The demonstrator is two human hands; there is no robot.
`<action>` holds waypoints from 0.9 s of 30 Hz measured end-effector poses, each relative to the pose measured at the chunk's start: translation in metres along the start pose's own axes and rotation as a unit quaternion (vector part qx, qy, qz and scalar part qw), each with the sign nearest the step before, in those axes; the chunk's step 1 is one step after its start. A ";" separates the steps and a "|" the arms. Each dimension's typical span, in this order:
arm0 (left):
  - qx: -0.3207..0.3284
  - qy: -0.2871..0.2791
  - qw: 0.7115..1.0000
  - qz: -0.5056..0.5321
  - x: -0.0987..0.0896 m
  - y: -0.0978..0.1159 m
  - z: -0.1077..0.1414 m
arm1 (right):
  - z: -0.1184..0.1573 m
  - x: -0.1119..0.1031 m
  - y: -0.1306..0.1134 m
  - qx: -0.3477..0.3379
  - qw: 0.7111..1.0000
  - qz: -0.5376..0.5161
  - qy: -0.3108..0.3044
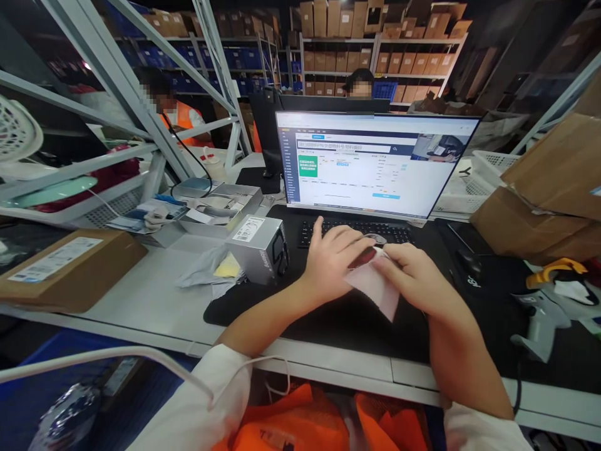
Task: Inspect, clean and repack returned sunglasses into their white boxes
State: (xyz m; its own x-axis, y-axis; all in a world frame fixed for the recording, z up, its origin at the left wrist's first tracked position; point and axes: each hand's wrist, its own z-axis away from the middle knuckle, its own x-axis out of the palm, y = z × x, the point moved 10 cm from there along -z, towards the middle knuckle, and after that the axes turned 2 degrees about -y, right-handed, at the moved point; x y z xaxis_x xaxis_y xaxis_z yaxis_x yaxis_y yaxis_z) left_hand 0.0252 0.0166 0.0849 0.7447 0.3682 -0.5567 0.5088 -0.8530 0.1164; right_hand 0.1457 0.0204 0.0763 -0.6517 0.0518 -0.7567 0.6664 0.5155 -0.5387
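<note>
My left hand (335,257) is closed around a small dark red item (364,257) in front of the keyboard (307,234). A thin white sheet or pouch (375,288) hangs below it, and I cannot tell whether the red item is inside or behind it. The thumb and fingers of my right hand (410,272) pinch the upper right part of that white piece. Something clear and shiny (377,238) shows just beyond the fingers. Left of my hands, a grey printed box (256,250) stands upright on the black mat (328,332).
A lit monitor (347,169) stands behind the keyboard. To the right are a mouse (468,264), a grey barcode scanner (539,322), a yellow tape dispenser (558,272) and stacked cartons (530,219). A brown parcel (70,269) lies left. Two people are beyond the desk.
</note>
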 end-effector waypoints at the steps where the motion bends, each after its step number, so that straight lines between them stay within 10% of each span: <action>1: -0.020 0.008 1.000 0.006 -0.005 -0.007 -0.001 | 0.001 -0.002 0.003 -0.008 1.000 -0.020 -0.011; 7: -0.104 0.031 0.994 0.013 -0.026 -0.040 -0.006 | 0.002 0.003 0.031 0.034 0.979 -0.176 -0.094; 15: 0.007 0.023 1.000 0.010 -0.010 -0.003 -0.003 | 0.000 0.003 -0.006 -0.052 0.997 -0.048 -0.028; 22: -0.080 0.059 0.993 0.055 -0.026 -0.035 -0.005 | 0.005 -0.001 0.022 -0.001 0.980 -0.150 -0.128; 27: -0.028 0.008 0.999 0.027 -0.007 -0.013 -0.004 | 0.007 0.019 0.008 0.011 0.972 -0.159 -0.170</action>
State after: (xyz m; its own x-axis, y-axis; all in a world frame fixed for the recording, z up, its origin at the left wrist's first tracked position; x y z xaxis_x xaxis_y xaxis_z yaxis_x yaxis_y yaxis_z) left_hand 0.0148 0.0265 0.0905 0.7785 0.3278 -0.5353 0.4899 -0.8505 0.1915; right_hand 0.1410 0.0199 0.0552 -0.6714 -0.3957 -0.6266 0.4601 0.4402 -0.7710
